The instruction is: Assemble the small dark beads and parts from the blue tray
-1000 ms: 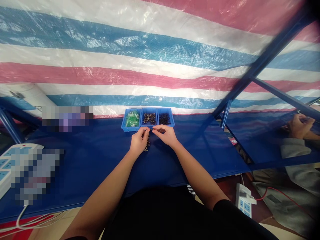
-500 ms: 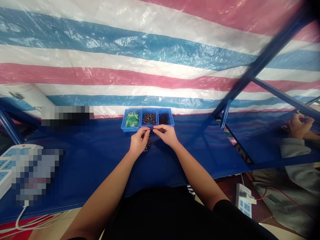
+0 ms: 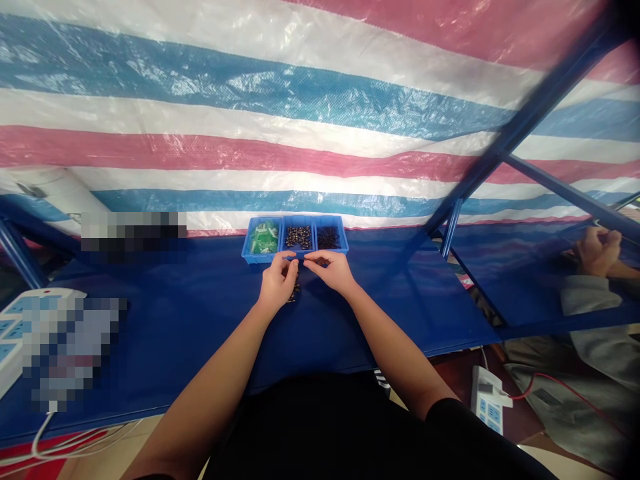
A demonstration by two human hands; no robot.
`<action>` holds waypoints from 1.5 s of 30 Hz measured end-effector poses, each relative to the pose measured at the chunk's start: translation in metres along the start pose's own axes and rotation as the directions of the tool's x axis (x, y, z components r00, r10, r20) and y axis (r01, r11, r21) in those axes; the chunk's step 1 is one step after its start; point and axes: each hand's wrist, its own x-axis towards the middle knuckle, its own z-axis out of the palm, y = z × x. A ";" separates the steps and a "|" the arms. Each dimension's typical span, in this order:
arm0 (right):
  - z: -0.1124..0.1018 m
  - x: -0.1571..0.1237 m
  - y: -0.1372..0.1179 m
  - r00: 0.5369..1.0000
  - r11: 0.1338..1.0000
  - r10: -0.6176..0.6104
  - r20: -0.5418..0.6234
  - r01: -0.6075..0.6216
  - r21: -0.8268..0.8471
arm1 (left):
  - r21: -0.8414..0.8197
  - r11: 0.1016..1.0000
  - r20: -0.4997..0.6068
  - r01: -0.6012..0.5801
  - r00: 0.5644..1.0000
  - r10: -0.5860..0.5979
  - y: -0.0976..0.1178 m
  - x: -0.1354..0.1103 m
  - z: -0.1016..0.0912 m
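Note:
My left hand and my right hand meet just in front of three blue bins, fingertips pinched close together. Whatever small piece sits between them is too tiny to make out. The left bin holds green and clear plastic bags. Small brass-and-black parts lie in the middle bin. In the right bin are thin dark pieces. A little pile of brass-coloured parts rests on the blue table beside my left hand, partly covered by it.
A white power strip and a blurred-out device with a white cable lie at left. Blue metal frame bars rise at right. Beyond them another person's hands show. A second power strip sits lower right.
My fingers have shifted slightly, and the left fingertips have parted a little more. The bins and the pile stay where they were.

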 end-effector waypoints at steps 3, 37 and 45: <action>-0.001 0.001 0.001 1.000 1.000 0.006 -0.010 -0.006 0.011 | 0.009 1.000 0.000 -0.018 1.000 0.018 0.000 0.000 0.000; 0.001 -0.001 0.000 1.000 1.000 -0.006 -0.010 0.007 0.022 | 0.043 0.998 -0.009 -0.037 0.999 0.037 -0.004 0.000 0.003; 0.001 -0.001 -0.001 1.000 1.000 -0.013 -0.009 0.013 0.015 | 0.017 0.999 -0.015 -0.043 0.999 0.043 -0.004 0.000 0.002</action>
